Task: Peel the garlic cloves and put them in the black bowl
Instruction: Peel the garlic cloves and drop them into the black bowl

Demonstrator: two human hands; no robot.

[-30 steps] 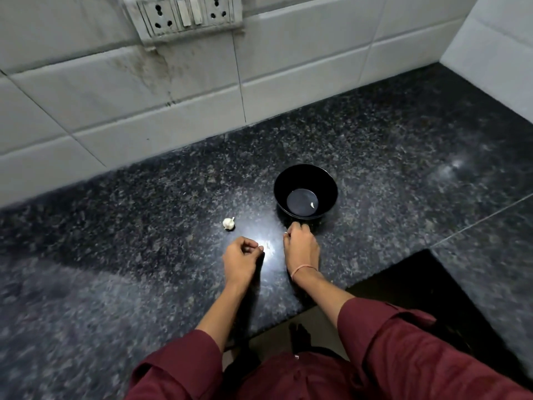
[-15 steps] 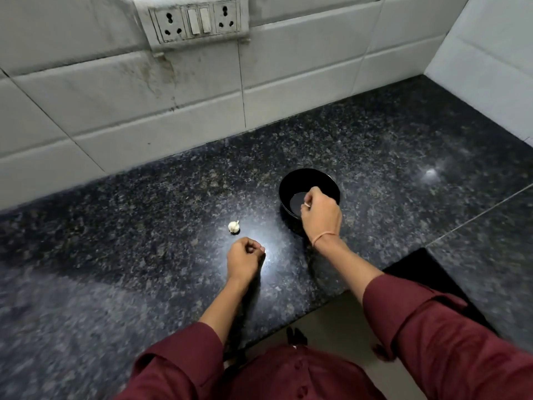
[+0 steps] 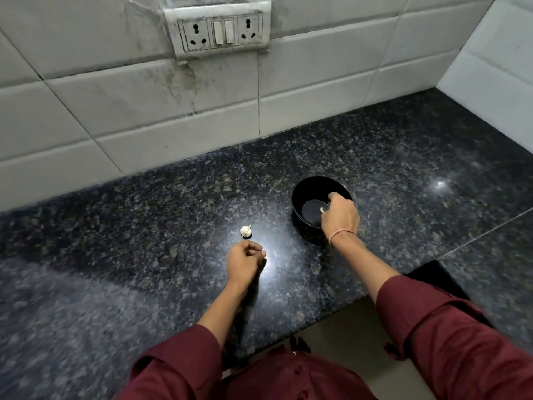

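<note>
- Head view: a dark speckled stone desk point(image 3: 144, 226) runs up to a white tiled wall point(image 3: 129, 111) at 12 o'clock. A grimy socket panel point(image 3: 220, 33) with two outlets and two switches sits high on that wall.
- The black bowl point(image 3: 307, 194) stands upright on the desk, slightly toward 1 o'clock of the picture's middle.
- The right hand point(image 3: 340, 217) reaches over the bowl's rim on the 4 o'clock side, with its fingers curled down into the bowl.
- A small pale piece point(image 3: 322, 209) shows at those fingertips, above the bowl's floor. I cannot tell whether the hand pinches it or it lies loose inside.
- A thin orange thread band point(image 3: 341, 234) circles the right wrist.
- The garlic bulb point(image 3: 245, 231), white and partly broken, lies on the desk at 8 o'clock of the bowl, well apart from it.
- The left hand point(image 3: 245, 261) rests low over the desk just at 6 o'clock of the bulb, not touching it. Its fingers are curled in toward the thumb, and I cannot tell whether anything is held between them.
- A bright glare on the desk lies at 3 o'clock of the left hand.
- Maroon sleeves point(image 3: 432, 327) cover both forearms, pushed back from the wrists.
</note>
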